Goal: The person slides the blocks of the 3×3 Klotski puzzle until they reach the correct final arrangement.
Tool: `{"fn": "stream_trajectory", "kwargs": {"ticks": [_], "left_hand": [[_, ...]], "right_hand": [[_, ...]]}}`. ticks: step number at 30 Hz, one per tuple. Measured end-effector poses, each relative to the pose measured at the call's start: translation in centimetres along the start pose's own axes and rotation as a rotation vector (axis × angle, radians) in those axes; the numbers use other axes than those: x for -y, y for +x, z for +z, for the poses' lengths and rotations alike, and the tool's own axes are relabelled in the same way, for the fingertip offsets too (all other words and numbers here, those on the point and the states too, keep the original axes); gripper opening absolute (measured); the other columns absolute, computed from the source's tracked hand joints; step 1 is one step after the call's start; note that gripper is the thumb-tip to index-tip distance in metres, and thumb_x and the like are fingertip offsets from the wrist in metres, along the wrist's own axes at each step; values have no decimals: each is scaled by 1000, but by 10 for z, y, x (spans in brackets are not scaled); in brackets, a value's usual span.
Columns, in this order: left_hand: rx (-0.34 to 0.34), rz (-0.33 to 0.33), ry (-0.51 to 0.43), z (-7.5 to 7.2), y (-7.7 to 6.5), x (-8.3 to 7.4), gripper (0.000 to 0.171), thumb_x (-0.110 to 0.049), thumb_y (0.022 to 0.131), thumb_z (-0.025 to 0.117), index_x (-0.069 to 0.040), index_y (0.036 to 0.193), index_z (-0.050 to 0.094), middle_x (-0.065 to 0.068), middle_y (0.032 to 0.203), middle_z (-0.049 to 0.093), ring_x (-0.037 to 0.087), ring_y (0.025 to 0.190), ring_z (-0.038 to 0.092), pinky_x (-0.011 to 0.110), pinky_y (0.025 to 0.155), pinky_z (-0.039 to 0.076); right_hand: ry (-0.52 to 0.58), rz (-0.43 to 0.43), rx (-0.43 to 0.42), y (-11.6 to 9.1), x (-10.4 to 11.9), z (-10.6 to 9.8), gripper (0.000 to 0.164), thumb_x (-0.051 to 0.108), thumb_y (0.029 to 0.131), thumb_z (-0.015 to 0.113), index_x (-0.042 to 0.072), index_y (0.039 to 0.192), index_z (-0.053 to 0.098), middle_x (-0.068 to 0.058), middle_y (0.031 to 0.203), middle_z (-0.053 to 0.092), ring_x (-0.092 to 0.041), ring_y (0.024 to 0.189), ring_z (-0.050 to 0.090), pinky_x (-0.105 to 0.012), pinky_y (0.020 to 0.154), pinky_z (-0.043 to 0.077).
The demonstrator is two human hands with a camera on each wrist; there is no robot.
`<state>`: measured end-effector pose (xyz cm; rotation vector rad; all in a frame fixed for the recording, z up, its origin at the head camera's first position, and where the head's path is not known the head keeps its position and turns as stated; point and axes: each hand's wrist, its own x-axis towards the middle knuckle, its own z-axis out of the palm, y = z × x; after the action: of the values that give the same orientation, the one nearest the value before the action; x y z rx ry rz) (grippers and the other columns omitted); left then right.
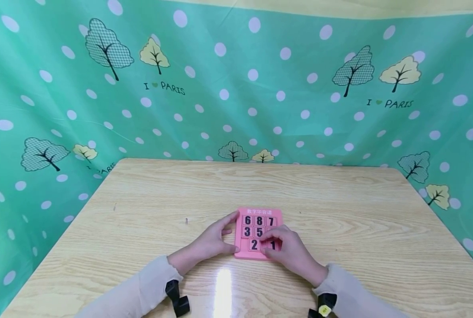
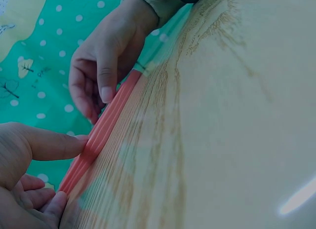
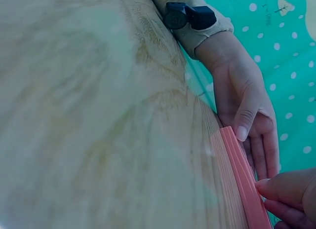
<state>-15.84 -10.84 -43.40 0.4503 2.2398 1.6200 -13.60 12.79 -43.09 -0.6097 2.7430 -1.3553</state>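
A pink number slide puzzle (image 1: 242,255) lies on the table, its black-numbered tiles facing up. My left hand (image 1: 209,240) holds its left side, fingertips at the upper corner and thumb at the lower one. Over the lower right tiles, my right hand (image 1: 292,251) has bent fingers, with index finger and thumb touching the bottom row beside the "2" tile (image 1: 254,245). That tile sits between the left and middle columns. A finger partly covers the "1" tile (image 1: 273,245). In the left wrist view, the puzzle's pink edge (image 2: 111,118) shows side-on.
The wood-grain table (image 1: 340,207) extends around the puzzle, with a bright light reflection (image 1: 223,291) near its front. Behind it hangs a green dotted cloth (image 1: 260,106) with printed trees. Black wrist devices (image 1: 177,298) sit on both pale sleeves.
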Motion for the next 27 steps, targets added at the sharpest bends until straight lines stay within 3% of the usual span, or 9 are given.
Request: {"fn": "stream_trajectory", "kwargs": {"ticks": [21,27], "left_hand": [[0,-14,0,-1,0,-2,95,1,69,74,-9,149,25,14,151,31,38,128,41,46,108,35],[6,5,4,-1,0,0,95,2,69,74,-8,149,24,15,151,31,39,127,41,47,108,36]], "right_hand": [[11,-69,23,7,4,8,19,8,76,75,15,94,72,7,93,65,-14,91,57,-26,80,49],[22,-55,37,9,5,11,20,8,76,75,15,94,72,8,94,65,-14,93,57,-26,82,48]]}}
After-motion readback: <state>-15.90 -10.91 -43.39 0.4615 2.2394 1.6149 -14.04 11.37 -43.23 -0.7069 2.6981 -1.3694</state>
